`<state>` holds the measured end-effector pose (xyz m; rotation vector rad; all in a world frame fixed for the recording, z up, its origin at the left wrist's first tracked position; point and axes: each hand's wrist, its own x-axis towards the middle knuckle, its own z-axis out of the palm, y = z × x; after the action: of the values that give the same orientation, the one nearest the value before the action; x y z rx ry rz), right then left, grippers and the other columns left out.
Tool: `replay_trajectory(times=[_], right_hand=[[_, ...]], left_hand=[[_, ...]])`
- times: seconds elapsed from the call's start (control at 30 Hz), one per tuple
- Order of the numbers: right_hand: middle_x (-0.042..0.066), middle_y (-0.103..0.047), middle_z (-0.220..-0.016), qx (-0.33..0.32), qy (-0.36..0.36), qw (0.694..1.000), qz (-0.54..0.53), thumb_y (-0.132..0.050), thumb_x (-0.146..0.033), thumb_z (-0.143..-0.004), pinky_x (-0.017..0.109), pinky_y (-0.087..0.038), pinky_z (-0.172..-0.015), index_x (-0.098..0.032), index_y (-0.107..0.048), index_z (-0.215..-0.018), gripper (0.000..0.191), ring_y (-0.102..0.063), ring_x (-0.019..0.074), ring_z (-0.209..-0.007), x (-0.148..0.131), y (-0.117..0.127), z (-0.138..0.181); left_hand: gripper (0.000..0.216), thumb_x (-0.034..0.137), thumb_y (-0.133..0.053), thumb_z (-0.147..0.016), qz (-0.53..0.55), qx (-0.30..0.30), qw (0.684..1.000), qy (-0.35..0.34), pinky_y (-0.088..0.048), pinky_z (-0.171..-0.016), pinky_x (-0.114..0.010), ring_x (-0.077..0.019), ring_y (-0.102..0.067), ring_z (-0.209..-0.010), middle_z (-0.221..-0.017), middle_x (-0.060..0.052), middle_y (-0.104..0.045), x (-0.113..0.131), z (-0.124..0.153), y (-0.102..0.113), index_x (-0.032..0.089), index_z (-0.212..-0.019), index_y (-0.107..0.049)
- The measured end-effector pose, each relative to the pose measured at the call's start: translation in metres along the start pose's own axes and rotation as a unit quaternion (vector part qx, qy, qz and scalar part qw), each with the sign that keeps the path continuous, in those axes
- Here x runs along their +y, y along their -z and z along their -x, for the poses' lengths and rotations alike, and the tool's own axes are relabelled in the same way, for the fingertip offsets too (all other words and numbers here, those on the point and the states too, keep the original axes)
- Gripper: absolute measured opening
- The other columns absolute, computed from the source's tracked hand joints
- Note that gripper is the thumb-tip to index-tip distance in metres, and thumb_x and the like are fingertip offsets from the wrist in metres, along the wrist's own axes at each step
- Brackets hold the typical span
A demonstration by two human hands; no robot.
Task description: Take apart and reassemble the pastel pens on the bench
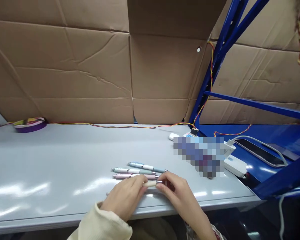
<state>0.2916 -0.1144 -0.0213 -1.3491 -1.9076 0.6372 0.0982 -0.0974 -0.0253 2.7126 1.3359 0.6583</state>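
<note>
Over the near part of the grey table [65,160], both my hands are on one cream-coloured pen [150,183]. My left hand [125,196] is closed around its barrel and hides the pen's left end. The thumb and fingers of my right hand [178,193] pinch the metal tip at the right. Just beyond my fingers lie three more pens, side by side and roughly parallel: a pink pen [130,176], a green and white pen [132,171] and a blue and white pen [146,167]. Part of the pink one is close behind my left hand.
A power strip [190,135] and a white adapter [235,165] sit at the right, beside a blurred-out patch. A phone [260,152] rests on the blue surface behind a blue metal post [215,63]. At back left lies a purple roll [31,125]. Cardboard [65,66] lines the back.
</note>
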Motion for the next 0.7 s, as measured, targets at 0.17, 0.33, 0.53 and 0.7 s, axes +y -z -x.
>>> replay_trajectory(times=[0.17, 0.33, 0.53, 0.7], right_hand=[[-0.003, -0.054, -0.057, -0.027, 0.012, 0.997, 0.072, -0.040, -0.035, -0.092, 0.023, -0.029, -0.051, -0.019, -0.054, -0.066, 0.033, -0.046, 0.0116, -0.052, -0.0004, -0.0027, -0.0008], [-0.002, -0.056, -0.060, -0.011, 0.024, 0.996, 0.088, -0.039, -0.031, -0.093, 0.023, -0.031, -0.051, -0.020, -0.053, -0.063, 0.034, -0.047, 0.0122, -0.054, 0.0002, -0.0045, -0.0004], [-0.001, -0.059, -0.067, -0.016, 0.027, 0.998, 0.050, -0.042, -0.032, -0.092, 0.022, -0.035, -0.056, -0.020, -0.055, -0.072, 0.026, -0.052, 0.0132, -0.062, -0.0023, -0.0014, -0.0002], [-0.003, -0.051, -0.055, -0.032, 0.021, 0.996, 0.081, -0.035, -0.036, -0.094, 0.023, -0.029, -0.051, -0.019, -0.049, -0.059, 0.042, -0.044, 0.0112, -0.051, 0.0002, -0.0034, 0.0003]], left_hand=[[0.029, 0.020, -0.024, -0.094, -0.024, -0.001, 0.999, 0.024, -0.042, -0.051, -0.024, -0.0165, -0.062, -0.067, -0.075, -0.001, -0.063, 0.0033, 0.0065, -0.0040, 0.022, -0.087, -0.053], [0.027, 0.020, -0.025, -0.093, -0.019, 0.011, 1.000, 0.013, -0.042, -0.051, -0.025, -0.0169, -0.061, -0.065, -0.075, 0.000, -0.063, 0.0026, 0.0079, -0.0052, 0.023, -0.089, -0.052], [0.015, 0.026, -0.035, -0.091, 0.007, 0.052, 0.999, -0.010, -0.045, -0.054, -0.026, -0.0178, -0.061, -0.067, -0.080, -0.001, -0.063, 0.0018, 0.0093, -0.0066, 0.024, -0.092, -0.050], [0.019, 0.023, -0.034, -0.091, -0.033, 0.019, 0.999, -0.009, -0.040, -0.049, -0.024, -0.0162, -0.057, -0.061, -0.072, 0.000, -0.059, 0.0025, 0.0086, -0.0040, 0.022, -0.077, -0.046]])
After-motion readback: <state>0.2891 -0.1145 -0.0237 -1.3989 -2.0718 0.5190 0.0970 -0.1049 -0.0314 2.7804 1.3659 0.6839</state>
